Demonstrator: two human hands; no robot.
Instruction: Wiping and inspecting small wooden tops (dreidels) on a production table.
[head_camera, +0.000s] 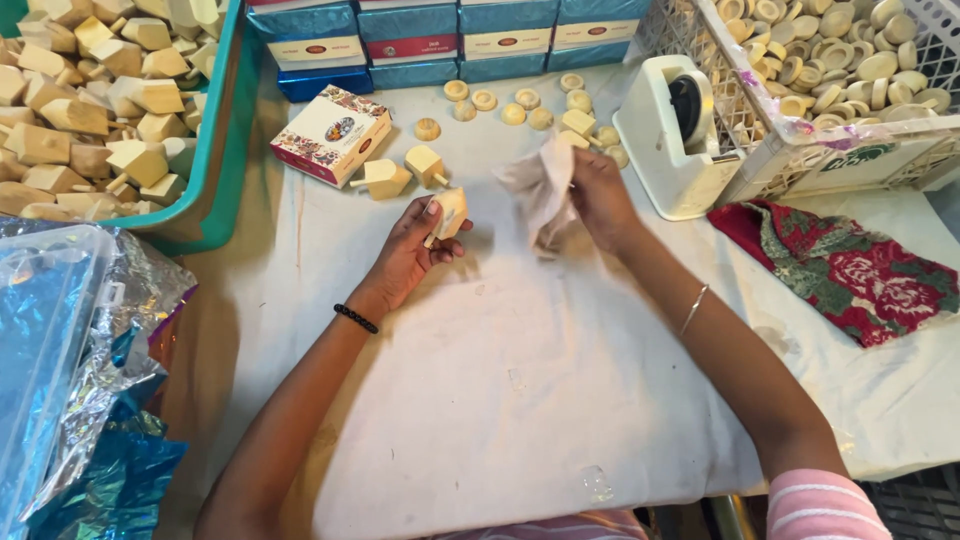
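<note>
Left hand (408, 255) grasps a pale wooden block (449, 212) between thumb and fingers, held above the white table cover (520, 380), just in front of two similar peg blocks (405, 172) and the patterned carton (331, 133). Right hand (603, 200) is clenched on a crumpled beige cloth (540, 190), just right of the block, not touching it. Beyond the cloth lie wooden discs (515, 105); the tape dispenser (675, 135) stands to its right.

Pale wooden top (449, 213) tilted in left hand; crumpled beige cloth (541, 190) in right.
</note>
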